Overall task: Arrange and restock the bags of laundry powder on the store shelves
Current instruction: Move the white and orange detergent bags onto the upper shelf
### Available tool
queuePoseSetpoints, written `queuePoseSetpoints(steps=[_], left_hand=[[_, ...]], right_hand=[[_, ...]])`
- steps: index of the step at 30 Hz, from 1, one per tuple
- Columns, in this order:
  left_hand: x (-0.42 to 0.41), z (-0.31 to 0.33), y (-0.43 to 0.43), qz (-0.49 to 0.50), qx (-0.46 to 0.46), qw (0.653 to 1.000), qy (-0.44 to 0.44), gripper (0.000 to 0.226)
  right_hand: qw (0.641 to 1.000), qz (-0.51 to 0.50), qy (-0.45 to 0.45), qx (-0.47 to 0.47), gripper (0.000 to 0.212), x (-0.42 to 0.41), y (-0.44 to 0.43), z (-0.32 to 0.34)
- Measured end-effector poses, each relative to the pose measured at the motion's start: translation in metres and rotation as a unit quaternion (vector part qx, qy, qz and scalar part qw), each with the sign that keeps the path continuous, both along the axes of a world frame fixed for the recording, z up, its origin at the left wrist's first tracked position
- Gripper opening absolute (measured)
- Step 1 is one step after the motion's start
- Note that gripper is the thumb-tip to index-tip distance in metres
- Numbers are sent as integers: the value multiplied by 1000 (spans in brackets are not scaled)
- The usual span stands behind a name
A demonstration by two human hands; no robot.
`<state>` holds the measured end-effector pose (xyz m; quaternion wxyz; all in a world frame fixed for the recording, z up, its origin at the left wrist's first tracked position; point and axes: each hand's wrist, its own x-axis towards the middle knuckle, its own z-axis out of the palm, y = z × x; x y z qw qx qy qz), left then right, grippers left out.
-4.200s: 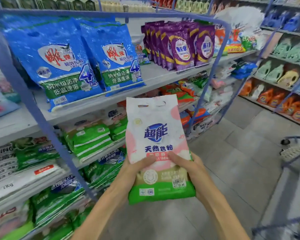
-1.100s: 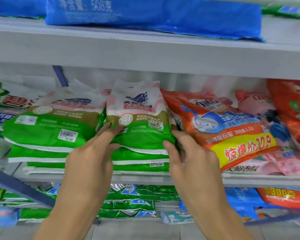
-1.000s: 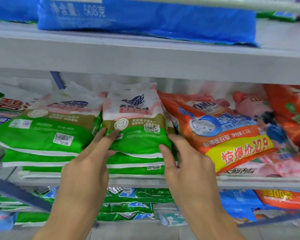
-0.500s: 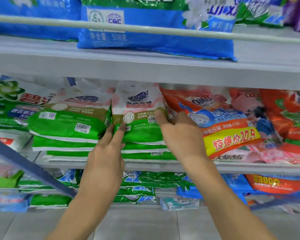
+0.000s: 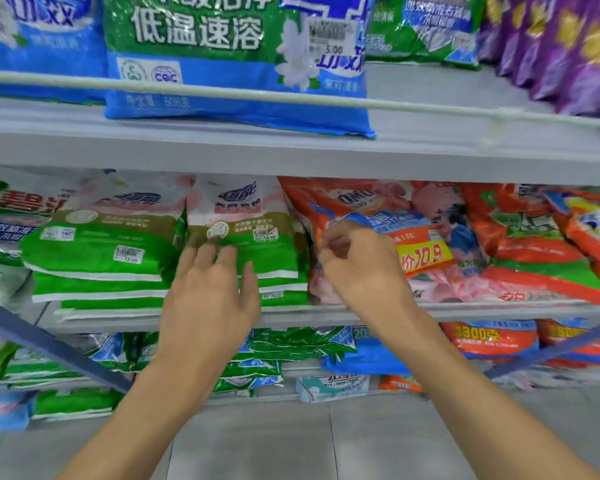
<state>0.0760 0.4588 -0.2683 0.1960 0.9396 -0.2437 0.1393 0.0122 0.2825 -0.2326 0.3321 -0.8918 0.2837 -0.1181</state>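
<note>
A white, pink and green laundry powder bag (image 5: pixel 243 216) lies on top of a stack of like bags on the middle shelf (image 5: pixel 499 308). My left hand (image 5: pixel 208 292) rests on its green lower part with straight fingers. To the right lies an orange bag (image 5: pixel 426 237) with a yellow price band. My right hand (image 5: pixel 357 265) is at that bag's left edge, fingers curled and pinching it. A second stack of the green and white bags (image 5: pixel 108 237) sits to the left.
The upper shelf (image 5: pixel 430 157) has a white rail and carries blue and green bags (image 5: pixel 236 64) and purple bags (image 5: pixel 568 46). More orange bags (image 5: pixel 534 237) fill the middle shelf's right. A blue diagonal bar (image 5: pixel 49 344) crosses lower left. Green and blue bags (image 5: pixel 291 344) lie on the lower shelf.
The bag I held in the aisle now lies on the stack. My right hand left its right edge and took the orange bag's edge. My left hand moved onto the bag's front.
</note>
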Motion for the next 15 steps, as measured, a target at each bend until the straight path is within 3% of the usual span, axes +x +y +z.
queuePoseSetpoints(steps=[4,7,9,11,15], left_hand=[[-24,11,-49,-66,-61,996,25,33],[-29,19,-93,3,-72,989,131,52],[-30,27,-120,59,-71,974,208,65],[-35,29,-145,72,-82,953,284,62],[-36,27,-165,87,-175,903,383,67]], right_hand=[[993,-76,-43,-79,26,-33,-58,4],[990,-127,3,-63,35,-47,-118,-8],[995,-102,23,4,44,-51,-146,-18],[991,-65,42,111,51,-52,-161,-23],[959,-35,73,271,54,-46,-181,-20]])
